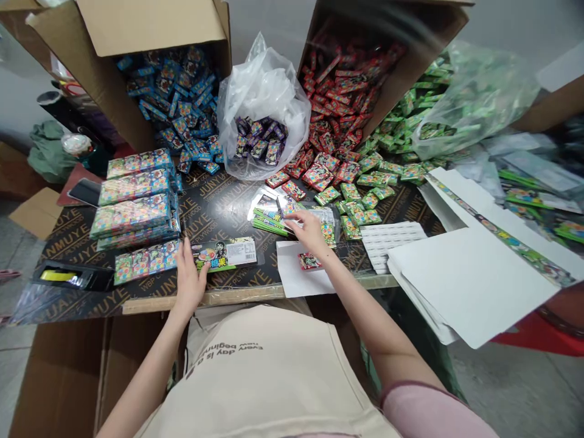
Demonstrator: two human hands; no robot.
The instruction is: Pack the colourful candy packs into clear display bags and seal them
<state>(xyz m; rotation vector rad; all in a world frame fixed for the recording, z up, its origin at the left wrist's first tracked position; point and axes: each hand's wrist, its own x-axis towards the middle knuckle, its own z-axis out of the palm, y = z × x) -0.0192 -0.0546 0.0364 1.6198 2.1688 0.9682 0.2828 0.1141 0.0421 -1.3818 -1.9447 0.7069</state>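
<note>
My left hand (189, 277) lies near the table's front edge, its fingers closed on the left end of a filled flat candy packet (228, 253) with a green label. My right hand (306, 230) reaches forward over a small stack of clear packets with green header cards (269, 219), fingers bent and touching the top one; whether it grips anything I cannot make out. A single red candy box (310, 261) lies on a white sheet (301, 277) just below that hand. Loose green candy boxes (360, 204) and red ones (319, 173) lie right beyond.
Stacks of finished packets (134, 204) stand at the left. Behind are a carton of blue boxes (177, 109), a plastic bag of purple boxes (260, 140), a carton of red boxes (347, 79) and a bag of green ones (456, 103). White cardboard sheets (474, 280) overhang the right edge.
</note>
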